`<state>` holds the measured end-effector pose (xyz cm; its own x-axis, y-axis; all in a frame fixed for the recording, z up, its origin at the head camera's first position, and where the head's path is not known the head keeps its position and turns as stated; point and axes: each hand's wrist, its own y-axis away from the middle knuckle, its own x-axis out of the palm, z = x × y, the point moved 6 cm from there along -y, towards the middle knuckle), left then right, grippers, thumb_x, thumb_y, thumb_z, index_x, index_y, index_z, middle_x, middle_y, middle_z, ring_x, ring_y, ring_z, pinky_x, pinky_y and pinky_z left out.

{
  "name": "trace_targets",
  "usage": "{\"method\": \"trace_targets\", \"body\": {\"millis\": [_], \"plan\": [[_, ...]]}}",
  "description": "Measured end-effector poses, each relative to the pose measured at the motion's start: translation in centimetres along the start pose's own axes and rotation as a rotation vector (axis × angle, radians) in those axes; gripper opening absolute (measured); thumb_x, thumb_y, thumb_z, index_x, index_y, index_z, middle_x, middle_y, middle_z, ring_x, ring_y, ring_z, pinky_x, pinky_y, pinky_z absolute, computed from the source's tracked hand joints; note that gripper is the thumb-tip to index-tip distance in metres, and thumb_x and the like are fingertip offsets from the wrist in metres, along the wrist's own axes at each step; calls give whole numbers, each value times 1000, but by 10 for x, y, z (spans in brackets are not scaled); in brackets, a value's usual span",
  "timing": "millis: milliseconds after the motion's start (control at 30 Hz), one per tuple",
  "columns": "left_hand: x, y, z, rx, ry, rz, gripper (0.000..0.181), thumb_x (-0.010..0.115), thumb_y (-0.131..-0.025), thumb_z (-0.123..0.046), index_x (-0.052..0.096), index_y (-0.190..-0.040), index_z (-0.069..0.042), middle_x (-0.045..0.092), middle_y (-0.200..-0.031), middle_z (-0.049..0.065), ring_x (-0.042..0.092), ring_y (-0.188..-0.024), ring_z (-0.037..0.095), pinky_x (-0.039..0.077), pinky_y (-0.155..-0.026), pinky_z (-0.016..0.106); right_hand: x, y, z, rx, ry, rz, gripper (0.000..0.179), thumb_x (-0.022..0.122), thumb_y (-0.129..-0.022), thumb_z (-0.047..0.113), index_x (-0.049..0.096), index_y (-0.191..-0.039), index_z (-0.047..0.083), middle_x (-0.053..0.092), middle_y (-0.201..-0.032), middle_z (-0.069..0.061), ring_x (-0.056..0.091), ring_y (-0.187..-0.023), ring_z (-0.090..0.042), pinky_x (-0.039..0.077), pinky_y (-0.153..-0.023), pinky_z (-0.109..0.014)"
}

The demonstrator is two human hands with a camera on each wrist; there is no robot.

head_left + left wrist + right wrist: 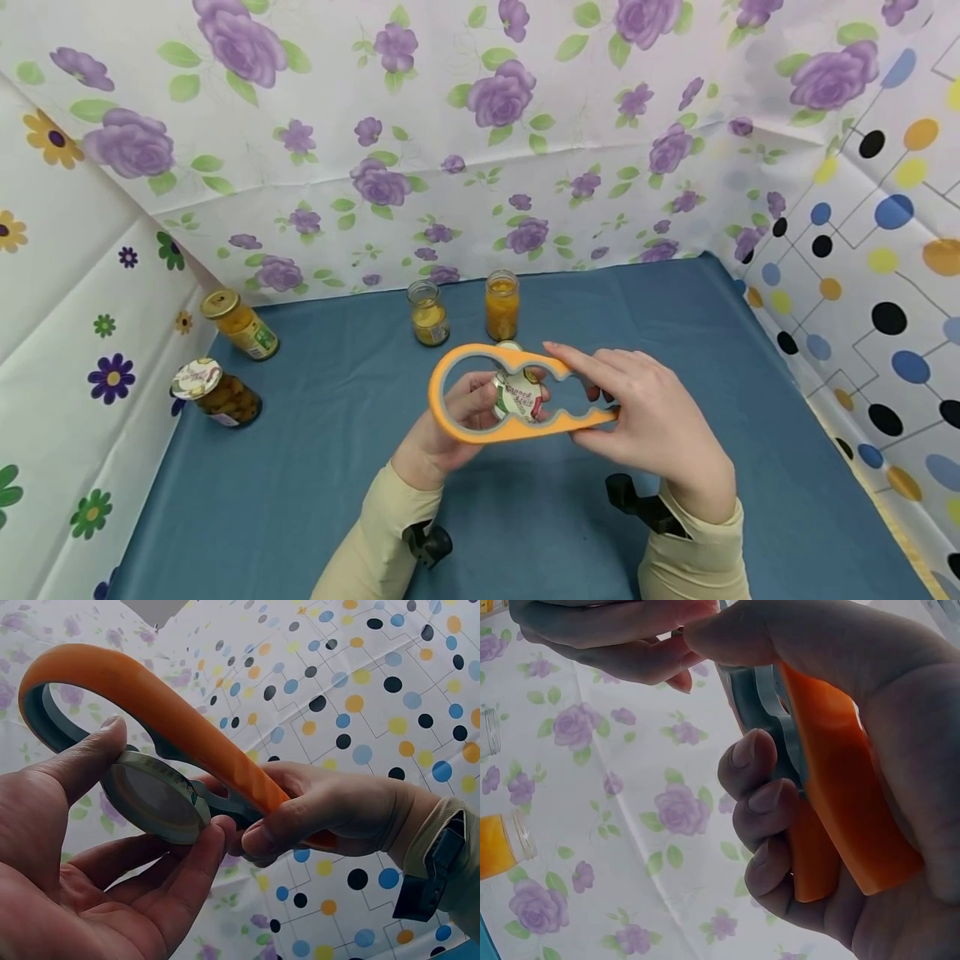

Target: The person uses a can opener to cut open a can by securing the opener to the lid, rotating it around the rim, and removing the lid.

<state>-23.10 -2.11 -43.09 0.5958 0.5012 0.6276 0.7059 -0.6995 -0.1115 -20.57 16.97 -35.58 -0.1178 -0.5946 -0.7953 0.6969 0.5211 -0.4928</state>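
My left hand [438,433] pinches a round jar lid [519,395] by its rim between thumb and fingertips, printed top facing the head camera. In the left wrist view, the pale underside of the lid [154,799] shows. My right hand [656,408] grips the handle end of an orange and grey jar opener [437,400]. Seen from the right wrist, the fingers curl round the two orange handles of the opener [840,802]. The opener's loop lies around the lid in the head view, its scalloped grey inner edges beside the lid's rim.
Two lidless glass jars stand at the back, one with pale yellow contents [430,321], one with orange contents [502,308]. On the left are a gold-lidded jar [243,327] and a dark-filled jar [228,400] with a printed lid. Patterned cloth walls border the blue table [315,467].
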Motion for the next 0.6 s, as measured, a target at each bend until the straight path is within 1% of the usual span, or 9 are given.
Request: {"method": "trace_targets", "body": {"millis": [67,100,167,300,367,467,533,600], "plan": [[-1,0,-1,8,3,3,67,83,-92,-52,70,-139,-6,75,-124,5,70,-117,20,52,-109,39,-1,0,-1,7,5,-14,92,89,-74,14,56,-158,29,49,-82,14,40,-71,-4,38,-71,-33],[-2,0,-1,9,4,-1,67,83,-92,-53,70,-139,-7,75,-124,5,70,-118,19,52,-109,39,-1,0,-1,11,7,-23,91,89,-74,14,56,-158,29,50,-82,13,40,-71,-5,37,-71,-33],[-4,1,-2,7,5,-8,67,83,-91,-54,71,-138,-8,75,-123,4,70,-118,17,53,-107,38,-2,0,-2,20,16,-38,91,90,-74,14,56,-158,28,51,-83,11,39,-70,-6,37,-71,-34],[-5,2,-3,9,18,6,63,81,-93,-54,71,-138,-11,75,-123,3,71,-117,16,56,-104,36,-4,0,-4,47,37,-68,92,93,-73,16,57,-157,28,51,-84,11,39,-70,-8,36,-69,-34],[-5,2,-4,16,30,22,61,79,-96,-52,69,-139,-11,74,-124,4,71,-117,16,56,-103,35,-6,0,-4,61,42,-82,91,93,-73,15,58,-156,26,50,-84,12,40,-70,-9,36,-68,-33],[-6,2,-7,42,45,27,53,75,-100,-48,69,-139,-12,71,-130,4,72,-116,17,56,-103,35,-8,-1,-5,83,42,-105,88,91,-73,11,60,-154,25,51,-84,12,41,-69,-9,37,-65,-33],[-8,3,-10,68,46,16,48,70,-105,-45,68,-140,-13,69,-134,4,72,-117,18,56,-104,36,-8,-2,-6,99,34,-126,87,89,-73,6,61,-153,23,51,-83,11,42,-68,-9,38,-63,-32],[-11,4,-14,94,32,-9,44,64,-109,-41,66,-144,-15,67,-138,3,71,-117,19,56,-103,36,-9,-3,-6,117,25,-153,85,88,-75,1,61,-153,22,52,-81,10,42,-68,-9,38,-62,-32]]}}
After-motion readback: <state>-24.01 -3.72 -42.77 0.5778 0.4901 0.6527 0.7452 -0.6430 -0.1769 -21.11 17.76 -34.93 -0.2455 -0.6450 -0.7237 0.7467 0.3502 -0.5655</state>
